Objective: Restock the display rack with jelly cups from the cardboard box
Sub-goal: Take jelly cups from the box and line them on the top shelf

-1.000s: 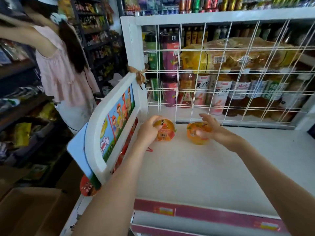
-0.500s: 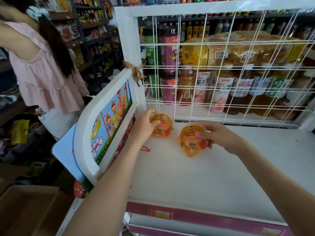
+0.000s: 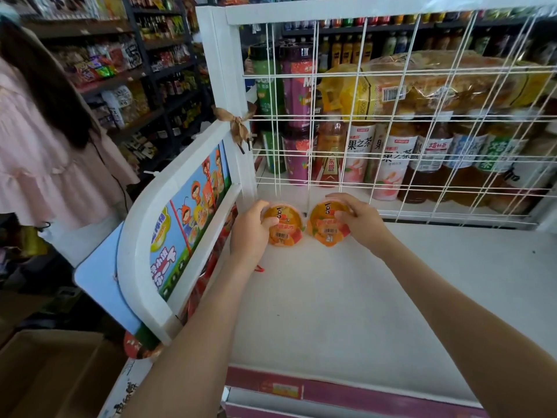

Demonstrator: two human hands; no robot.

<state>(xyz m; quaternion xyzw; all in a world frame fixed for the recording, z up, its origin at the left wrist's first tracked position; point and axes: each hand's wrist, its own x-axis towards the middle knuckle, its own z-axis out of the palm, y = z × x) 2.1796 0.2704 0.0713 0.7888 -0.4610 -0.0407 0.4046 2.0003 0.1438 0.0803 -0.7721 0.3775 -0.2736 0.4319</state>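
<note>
The left hand (image 3: 250,233) is gripping an orange jelly cup (image 3: 283,226), with the thumb curled over the lid's near side and the fingers wrapped behind. The right hand (image 3: 361,220) is holding a second jelly cup (image 3: 327,227), its fingers curled over the top and right side. Both cups are tilting, with their printed lids and barcodes facing the camera. They are sitting just beside each other, almost touching, in the back-left corner of the display rack's white shelf (image 3: 331,312). Whether their lower edges are resting on the shelf cannot be told.

Just behind the cups, the white wire grid (image 3: 391,131) is closing off the shelf's back edge, and tea and juice bottles (image 3: 361,158) are standing on its far side. The rounded white side panel (image 3: 187,212), carrying a cartoon poster, is walling the left edge, close to the left hand. It is meeting the corner post (image 3: 223,86), where a brown ribbon bow (image 3: 238,125) is hanging.

From the cups, the white surface is running open toward the front edge, which a pink price strip (image 3: 346,393) is lining, and far toward the right edge. Both forearms are reaching in over the front edge, well apart from each other.

The cardboard box (image 3: 45,372) is sitting low on the floor, outside the rack's front-left corner. A person in a pink top (image 3: 45,152) is standing beyond the side panel, beside dark shelves of snacks.
</note>
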